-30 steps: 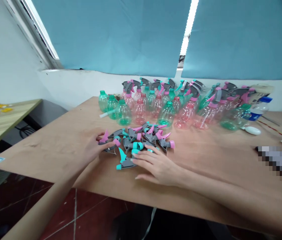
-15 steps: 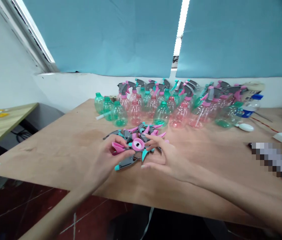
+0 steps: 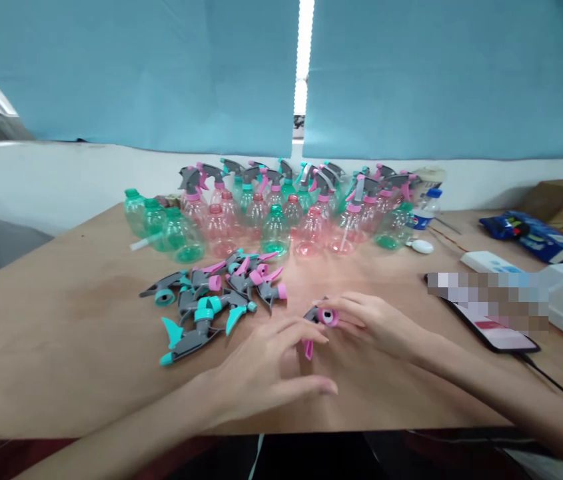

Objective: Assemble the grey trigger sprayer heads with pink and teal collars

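Nearest, the right hand (image 3: 376,325), fingers curled and closed in a pinch on a grey spray head (image 3: 317,315), its pink collar turned up toward the camera and its pink trigger (image 3: 308,348) hanging below. Part of the head hidden behind the fingertips. Just beside it, the left hand (image 3: 266,369), low over the wood, fingers spread and loosely open, nothing in them. Fingertips very near the pink trigger, though contact impossible to tell from this view.

The fresh change: that spray head, half a second ago over the pile between both hands, now off to the pile's right, in the right hand alone. Its place in the heap gone, one loose piece fewer there.

Just left of the hands, a loose pile of spray heads (image 3: 211,293), grey bodies with pink and teal parts, tangled together on a plywood table (image 3: 51,320). To the right, a phone (image 3: 504,340) with a blurred patch across it. Beyond the pile, rows of clear pink bottles (image 3: 216,230) and green bottles (image 3: 181,237), many capped with spray heads. Farther right, a water bottle (image 3: 424,210) with a blue cap and a blue packet (image 3: 531,237). Farthest, teal blinds (image 3: 136,73) over a window.
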Demonstrator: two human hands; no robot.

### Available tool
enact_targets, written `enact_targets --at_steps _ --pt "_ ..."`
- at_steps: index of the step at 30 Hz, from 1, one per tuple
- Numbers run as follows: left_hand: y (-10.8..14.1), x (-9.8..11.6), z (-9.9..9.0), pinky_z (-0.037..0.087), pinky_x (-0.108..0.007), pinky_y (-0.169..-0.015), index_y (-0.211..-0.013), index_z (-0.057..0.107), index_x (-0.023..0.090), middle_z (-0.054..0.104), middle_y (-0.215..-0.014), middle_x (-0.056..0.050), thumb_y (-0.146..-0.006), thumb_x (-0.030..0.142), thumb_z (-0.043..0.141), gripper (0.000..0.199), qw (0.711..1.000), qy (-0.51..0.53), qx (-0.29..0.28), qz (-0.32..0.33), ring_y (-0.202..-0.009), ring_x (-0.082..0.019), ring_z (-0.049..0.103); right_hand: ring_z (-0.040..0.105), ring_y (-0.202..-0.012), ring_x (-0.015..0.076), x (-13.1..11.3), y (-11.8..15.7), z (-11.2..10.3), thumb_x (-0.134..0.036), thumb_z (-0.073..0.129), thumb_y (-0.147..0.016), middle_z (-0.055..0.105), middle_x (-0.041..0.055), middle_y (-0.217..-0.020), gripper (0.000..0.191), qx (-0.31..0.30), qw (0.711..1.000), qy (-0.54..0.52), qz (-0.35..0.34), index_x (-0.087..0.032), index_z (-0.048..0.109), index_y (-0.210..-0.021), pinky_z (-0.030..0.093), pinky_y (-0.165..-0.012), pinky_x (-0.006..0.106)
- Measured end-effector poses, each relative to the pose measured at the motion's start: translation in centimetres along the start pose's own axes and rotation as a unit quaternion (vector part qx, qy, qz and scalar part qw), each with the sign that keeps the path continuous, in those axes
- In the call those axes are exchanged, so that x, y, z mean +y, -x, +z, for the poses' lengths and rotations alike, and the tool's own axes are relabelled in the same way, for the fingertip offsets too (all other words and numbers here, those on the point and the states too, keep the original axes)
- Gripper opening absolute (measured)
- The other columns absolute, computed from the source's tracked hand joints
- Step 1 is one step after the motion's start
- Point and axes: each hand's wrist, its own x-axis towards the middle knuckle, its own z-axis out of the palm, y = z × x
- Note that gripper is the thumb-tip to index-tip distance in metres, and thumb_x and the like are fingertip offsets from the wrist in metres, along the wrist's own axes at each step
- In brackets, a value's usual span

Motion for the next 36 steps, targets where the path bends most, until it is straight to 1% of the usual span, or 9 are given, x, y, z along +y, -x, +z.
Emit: enact_targets --at_steps 4,7,9,12,16,20,25,30,36 --pt "-2.5 -1.1 1.5 0.048 -0.028 -0.078 -0.097 0.059 0.021 0.065 -0.094 0.0 -0.093 0.027 0.049 0.013 0.999 -0.012 0.042 0.005 -0.085 -0.015 0.061 0.061 -0.107 0.0223 1.6 0.8 -0.2 -0.02 0.045 -0.094 0.067 0.0091 -0.11 0.026 0.085 0.988 0.104 -0.077 -0.019 0.054 -0.119 0.054 -0.087 0.037" --pt "-4.9 -2.6 2.4 0.047 -0.032 -0.083 -0.106 0.056 0.021 0.062 -0.103 -0.003 -0.085 0.025 0.063 0.023 0.992 -0.065 0.093 0.045 -0.097 -0.018 0.058 0.061 -0.109 0.0219 1.9 0.8 -0.1 -0.019 0.047 -0.093 0.067 0.0108 -0.113 0.028 0.146 0.978 0.112 -0.096 -0.016 0.052 -0.121 0.054 -0.088 0.036" --pt "-6.0 -3.5 2.9 0.047 -0.031 -0.082 -0.11 0.055 0.022 0.062 -0.105 -0.002 -0.081 0.022 0.067 0.031 0.991 -0.082 0.085 0.057 -0.097 -0.019 0.056 0.064 -0.104 0.0215 2.1 0.8 0.2 -0.021 0.049 -0.093 0.068 0.0111 -0.11 0.028 0.169 0.979 0.087 -0.08 -0.017 0.051 -0.12 0.056 -0.084 0.034" --pt "-6.7 -4.6 3.4 0.047 -0.03 -0.078 -0.11 0.057 0.023 0.065 -0.099 -0.001 -0.083 0.017 0.065 0.029 0.988 -0.101 0.086 0.079 -0.092 -0.018 0.055 0.067 -0.097 0.0207 2.4 1.1 1.1 -0.026 0.052 -0.091 0.069 0.0097 -0.105 0.027 0.186 0.981 0.028 -0.044 -0.019 0.051 -0.117 0.057 -0.079 0.034" --pt "-6.5 -5.5 4.0 0.046 -0.031 -0.08 -0.114 0.057 0.022 0.065 -0.098 -0.002 -0.083 0.014 0.063 0.032 0.976 -0.117 0.137 0.123 -0.09 -0.017 0.055 0.067 -0.093 0.0185 3.2 1.2 2.5 -0.024 0.053 -0.09 0.064 0.0101 -0.111 0.033 0.201 0.979 -0.036 -0.01 -0.019 0.044 -0.122 0.058 -0.078 0.033" --pt "-6.3 -5.8 4.1 0.046 -0.032 -0.082 -0.111 0.059 0.02 0.06 -0.095 -0.004 -0.084 0.014 0.061 0.028 0.965 -0.128 0.197 0.119 -0.087 -0.017 0.055 0.065 -0.08 0.0158 3.7 1.1 3.2 -0.023 0.056 -0.087 0.06 0.0106 -0.108 0.035 0.245 0.968 -0.053 0.023 -0.019 0.043 -0.119 0.057 -0.069 0.031" --pt "-6.3 -5.8 4.0 0.045 -0.034 -0.083 -0.103 0.061 0.02 0.065 -0.095 -0.003 -0.081 0.012 0.065 0.023 0.959 -0.12 0.234 0.103 -0.09 -0.019 0.055 0.057 -0.059 0.0104 2.9 1.4 3.2 -0.025 0.057 -0.087 0.057 -0.0007 -0.075 0.021 0.211 0.969 -0.116 0.057 -0.018 0.051 -0.107 0.05 -0.056 0.022" --pt "-6.2 -6.0 4.2 0.045 -0.035 -0.082 -0.105 0.058 0.021 0.068 -0.095 -0.002 -0.08 0.011 0.065 0.027 0.959 -0.111 0.232 0.117 -0.089 -0.019 0.056 0.052 -0.052 0.008 1.1 1.6 3.0 -0.031 0.057 -0.088 0.057 -0.0041 -0.069 0.035 0.153 0.976 -0.141 0.062 -0.02 0.05 -0.12 0.046 -0.052 0.019" --pt "-6.3 -6.2 4.5 0.046 -0.034 -0.084 -0.101 0.058 0.02 0.065 -0.094 -0.002 -0.081 0.012 0.065 0.024 0.958 -0.107 0.24 0.11 -0.089 -0.018 0.057 0.05 -0.047 0.0078 0.7 1.6 3.0 -0.035 0.054 -0.09 0.058 -0.005 -0.06 0.048 0.121 0.976 -0.168 0.062 -0.015 0.045 -0.132 0.044 -0.05 0.018"
